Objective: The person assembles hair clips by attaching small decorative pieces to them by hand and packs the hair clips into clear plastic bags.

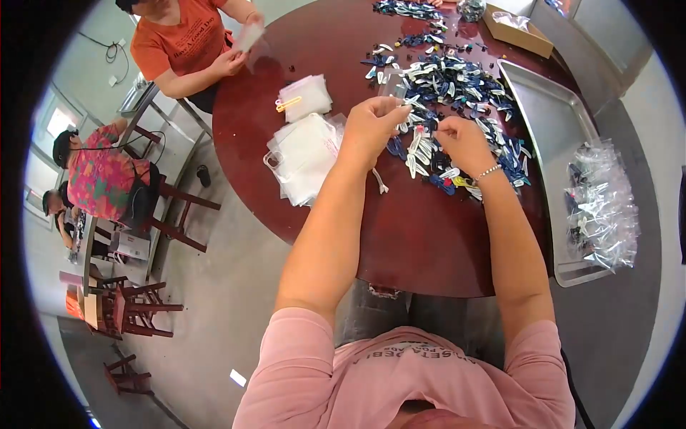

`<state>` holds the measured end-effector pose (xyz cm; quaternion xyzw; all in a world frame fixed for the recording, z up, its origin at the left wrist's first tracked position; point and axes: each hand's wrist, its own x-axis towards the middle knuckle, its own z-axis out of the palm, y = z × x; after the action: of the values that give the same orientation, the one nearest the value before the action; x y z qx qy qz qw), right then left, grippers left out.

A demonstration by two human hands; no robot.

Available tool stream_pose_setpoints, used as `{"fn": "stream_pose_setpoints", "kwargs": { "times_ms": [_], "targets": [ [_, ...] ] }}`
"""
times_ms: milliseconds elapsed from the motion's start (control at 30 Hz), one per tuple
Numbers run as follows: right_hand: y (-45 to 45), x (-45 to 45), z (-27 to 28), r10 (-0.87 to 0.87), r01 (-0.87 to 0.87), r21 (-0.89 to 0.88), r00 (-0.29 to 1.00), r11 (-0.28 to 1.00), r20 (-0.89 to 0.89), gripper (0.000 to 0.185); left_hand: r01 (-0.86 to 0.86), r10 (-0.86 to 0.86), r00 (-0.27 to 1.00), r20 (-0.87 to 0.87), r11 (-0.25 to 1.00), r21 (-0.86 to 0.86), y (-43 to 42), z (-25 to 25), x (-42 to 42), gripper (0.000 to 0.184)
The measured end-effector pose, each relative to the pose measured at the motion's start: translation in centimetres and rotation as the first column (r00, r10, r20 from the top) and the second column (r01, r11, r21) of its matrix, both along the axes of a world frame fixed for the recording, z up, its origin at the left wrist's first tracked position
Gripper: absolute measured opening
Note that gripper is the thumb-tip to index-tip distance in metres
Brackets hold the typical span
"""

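Note:
A small clear plastic bag [393, 84] stands up from my left hand [373, 129], whose thumb and fingers are closed on its lower edge. My right hand [466, 146], wearing a beaded bracelet, pinches at a small dark hair clip [431, 124] with a red spot beside it. Both hands are over the near side of a large pile of snap hair clips [457, 80], mostly navy and white. White clips [420, 151] lie between my hands. Part of the clip is hidden by my fingertips.
Stacks of clear bags [306, 161] lie left on the round table [246, 154]. A metal tray [547, 100] on the right holds filled bags [604, 207]. A cardboard box [518, 32] stands at the back. Across the table a person in orange [189, 46] holds a bag; others sit farther left.

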<state>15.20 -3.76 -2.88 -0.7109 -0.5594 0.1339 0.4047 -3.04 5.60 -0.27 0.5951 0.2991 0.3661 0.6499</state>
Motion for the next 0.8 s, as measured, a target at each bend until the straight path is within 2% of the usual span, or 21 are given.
{"fn": "stream_pose_setpoints", "kwargs": {
  "times_ms": [67,133,167,233,267,333,400,467,533,567,600,667,700,733,800],
  "targets": [
    [-0.3,0.1,0.2,-0.031,0.03,0.011,0.999,0.999,0.012,0.014,-0.002,0.002,1.0,-0.007,1.0,0.0,-0.1,0.1,0.0,0.032],
    [-1.1,-0.6,1.9,-0.123,0.132,-0.055,0.982,0.99,0.144,0.014,-0.005,0.005,1.0,-0.013,1.0,0.002,-0.2,0.2,0.0,0.032],
    [-1.1,-0.3,1.6,-0.124,0.132,-0.054,0.982,0.99,0.144,0.014,-0.01,0.01,1.0,-0.007,1.0,0.0,-0.2,0.2,-0.1,0.031],
    [-1.0,0.1,1.4,-0.225,0.201,0.125,0.947,0.972,0.228,0.016,-0.017,0.017,1.0,-0.002,1.0,-0.002,-0.2,0.3,-0.1,0.031],
    [-1.0,0.2,1.2,-0.224,0.199,0.126,0.947,0.972,0.229,0.016,-0.022,0.022,1.0,-0.004,1.0,-0.001,-0.2,0.3,-0.1,0.03],
    [-1.0,-0.8,1.9,-0.261,0.197,0.246,0.928,0.949,0.266,0.016,-0.028,0.028,1.0,-0.004,1.0,-0.001,-0.1,0.3,-0.1,0.029],
    [-0.4,-2.0,1.2,-0.236,0.161,0.266,0.931,0.95,0.279,0.014,-0.026,0.026,1.0,0.016,0.999,0.022,0.0,0.1,-0.2,0.027],
    [0.0,-3.4,0.1,0.024,-0.11,0.303,0.961,0.946,0.275,0.014,-0.048,0.047,0.998,0.029,0.998,0.042,0.3,-0.4,-0.1,0.027],
    [0.0,-5.3,0.4,0.111,-0.164,0.157,0.947,0.974,0.301,0.018,-0.067,0.064,0.997,0.041,0.996,0.065,0.2,-0.3,0.1,0.026],
    [0.1,-5.9,0.3,0.101,-0.146,0.105,0.931,0.984,0.351,0.018,-0.104,0.1,0.991,0.087,0.993,0.051,0.0,-0.2,0.2,0.021],
    [0.2,-6.0,-0.1,0.097,-0.144,0.111,0.931,0.983,0.351,0.018,-0.141,0.135,0.982,0.133,0.989,0.037,-0.3,0.0,0.3,0.016],
    [0.6,-6.1,-0.5,0.11,-0.067,-0.111,0.89,0.992,0.442,0.017,-0.129,0.122,0.981,0.149,0.991,0.041,-0.3,-0.1,0.4,0.017],
    [0.4,-6.3,0.2,0.12,-0.071,-0.143,0.922,0.987,0.369,0.016,-0.122,0.114,0.98,0.165,0.992,0.039,-0.2,-0.2,0.4,0.018],
    [0.5,-6.3,0.3,0.125,-0.081,-0.131,0.921,0.988,0.37,0.016,-0.093,0.089,0.985,0.148,0.995,0.022,-0.2,-0.3,0.3,0.021],
    [0.5,-6.2,0.2,0.152,-0.121,-0.11,0.923,0.987,0.353,0.014,-0.099,0.09,0.993,0.071,0.985,0.138,0.2,-1.1,0.5,0.031]
  ]
}}
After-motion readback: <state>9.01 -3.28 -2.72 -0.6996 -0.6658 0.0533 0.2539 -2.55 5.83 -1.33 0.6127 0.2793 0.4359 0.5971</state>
